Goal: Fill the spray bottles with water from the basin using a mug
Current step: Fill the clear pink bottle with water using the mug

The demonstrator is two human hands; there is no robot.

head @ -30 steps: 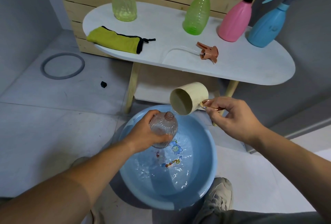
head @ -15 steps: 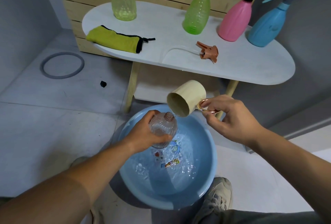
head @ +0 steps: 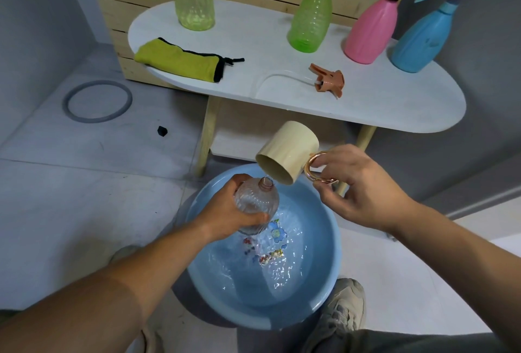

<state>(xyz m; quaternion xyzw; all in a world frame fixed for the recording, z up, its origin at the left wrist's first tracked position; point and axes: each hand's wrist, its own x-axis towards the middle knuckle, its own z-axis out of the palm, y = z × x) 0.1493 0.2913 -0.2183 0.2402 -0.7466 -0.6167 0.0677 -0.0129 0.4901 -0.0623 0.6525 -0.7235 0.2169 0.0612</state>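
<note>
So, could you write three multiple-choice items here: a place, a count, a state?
1. Where does the loose orange-brown plastic spray head lie? A white oval table B yellow cloth C floor
2. How many bottles stand on that table? A two B four C six
3. The cream plastic mug in the right hand is: A upright B tilted over the clear ribbed bottle C lying flat
1 A, it rests on bare tabletop. 2 B, yellow-green bottle, green bottle, pink bottle, blue bottle. 3 B, its mouth points down at the neck.
</note>
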